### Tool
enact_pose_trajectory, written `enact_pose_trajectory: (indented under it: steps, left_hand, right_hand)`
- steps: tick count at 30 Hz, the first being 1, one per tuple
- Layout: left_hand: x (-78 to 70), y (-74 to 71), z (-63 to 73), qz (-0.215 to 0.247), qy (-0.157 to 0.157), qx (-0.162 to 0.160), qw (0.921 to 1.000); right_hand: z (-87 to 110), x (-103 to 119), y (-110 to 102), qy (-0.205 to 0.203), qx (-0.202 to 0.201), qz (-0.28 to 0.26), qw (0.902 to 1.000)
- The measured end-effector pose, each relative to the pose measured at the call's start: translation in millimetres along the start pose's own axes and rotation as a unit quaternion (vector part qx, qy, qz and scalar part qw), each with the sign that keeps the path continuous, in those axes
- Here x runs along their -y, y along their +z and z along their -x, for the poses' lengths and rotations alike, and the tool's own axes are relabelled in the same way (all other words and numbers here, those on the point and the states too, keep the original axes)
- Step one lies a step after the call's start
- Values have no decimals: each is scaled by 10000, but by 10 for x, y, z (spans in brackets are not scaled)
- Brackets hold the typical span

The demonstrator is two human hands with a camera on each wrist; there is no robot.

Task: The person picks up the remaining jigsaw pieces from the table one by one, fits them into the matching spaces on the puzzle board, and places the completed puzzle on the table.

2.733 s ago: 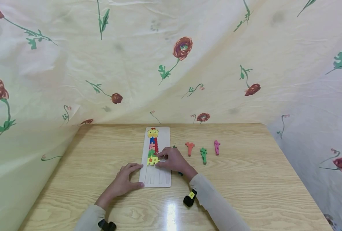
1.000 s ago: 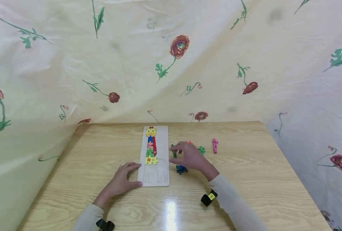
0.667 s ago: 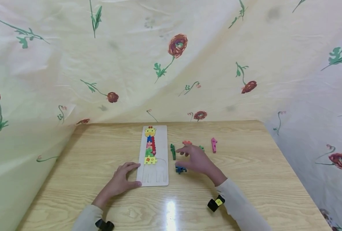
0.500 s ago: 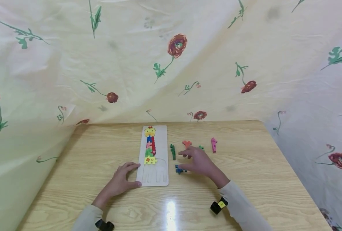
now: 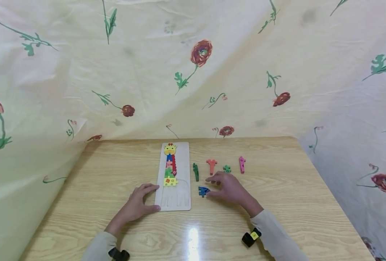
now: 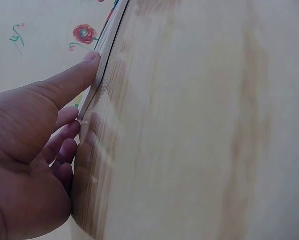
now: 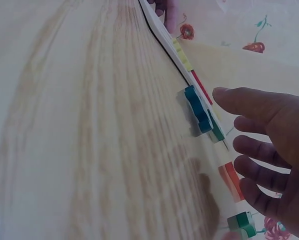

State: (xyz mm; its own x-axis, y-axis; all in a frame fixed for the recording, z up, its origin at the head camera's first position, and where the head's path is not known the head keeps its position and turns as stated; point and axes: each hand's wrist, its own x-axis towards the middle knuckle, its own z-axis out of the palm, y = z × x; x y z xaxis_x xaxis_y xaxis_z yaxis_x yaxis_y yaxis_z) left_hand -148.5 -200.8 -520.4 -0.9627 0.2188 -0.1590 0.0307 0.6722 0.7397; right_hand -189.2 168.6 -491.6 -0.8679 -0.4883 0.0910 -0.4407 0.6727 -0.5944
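Observation:
A white puzzle board [image 5: 183,163] bears a partly assembled giraffe: a yellow head [image 5: 170,149], a neck of coloured pieces and a yellow piece [image 5: 170,181] below. My left hand [image 5: 137,203] touches the board's left edge with thumb and fingertips, the fingers spread; the left wrist view has the thumb [image 6: 72,80] against that edge. To the right of the board, my right hand [image 5: 230,188] hovers with fingers loosely bent and apart, holding nothing. A blue puzzle piece [image 5: 202,191] lies by its thumb tip; in the right wrist view a gap separates the blue piece [image 7: 198,109] from the thumb.
Loose puzzle pieces lie right of the board: dark green [image 5: 196,172], orange [image 5: 211,166], green [image 5: 227,169], partly hidden by my right hand, and pink [image 5: 242,165]. The wooden table [image 5: 277,174] meets a flowered cloth [image 5: 141,72] at its back edge.
My right hand has left the yellow piece on the board and moved right, then drawn slightly back beside the blue piece, uncovering the orange piece. My left hand stays at the board's edge.

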Motion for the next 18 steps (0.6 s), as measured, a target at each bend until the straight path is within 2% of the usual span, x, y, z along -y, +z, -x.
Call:
enact_pose_trajectory:
  steps: [13, 18]
  left_hand:
    - [17, 6, -10, 48, -41, 28, 10000]
    - [28, 7, -10, 72, -34, 36, 10000]
  right_hand:
    - [-37, -56, 93, 156, 277, -190, 9993]
    - [-52, -65, 129, 76, 274, -132, 9995]
